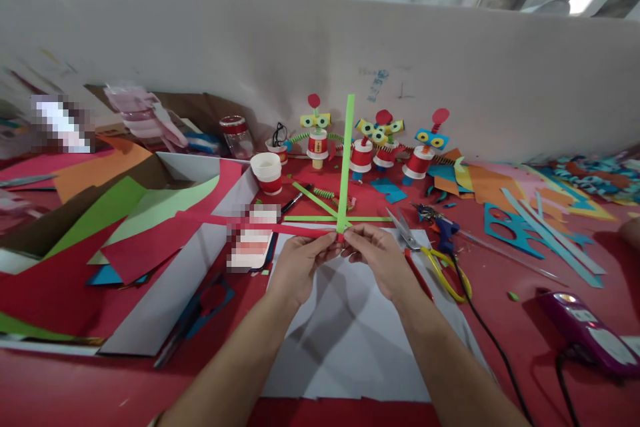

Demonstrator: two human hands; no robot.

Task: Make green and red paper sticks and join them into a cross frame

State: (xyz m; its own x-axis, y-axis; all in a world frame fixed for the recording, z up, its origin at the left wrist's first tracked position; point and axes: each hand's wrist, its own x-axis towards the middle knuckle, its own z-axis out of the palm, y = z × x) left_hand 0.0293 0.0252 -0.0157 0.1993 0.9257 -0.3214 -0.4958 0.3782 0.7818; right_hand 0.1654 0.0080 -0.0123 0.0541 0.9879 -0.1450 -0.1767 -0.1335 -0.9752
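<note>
A green paper strip [345, 160] stands up from between my fingers and crosses the end of a red paper strip [295, 231], which stretches off to the left. My left hand [300, 260] pinches the red strip near that crossing. Thumb and fingers of my right hand [373, 250] are closed at the same joint, beside the foot of the green strip. Both hands are held over a white sheet [350, 347]. More green strips [320, 203] lie just beyond the hands.
Yellow-handled scissors [443, 273] and a blue glue gun [445, 230] lie to the right, its black cord running forward. Several paper-cup figures [317, 143] stand along the back. A box [190, 280] of coloured paper and a phone [255, 240] are left; a purple device [590, 333] sits right.
</note>
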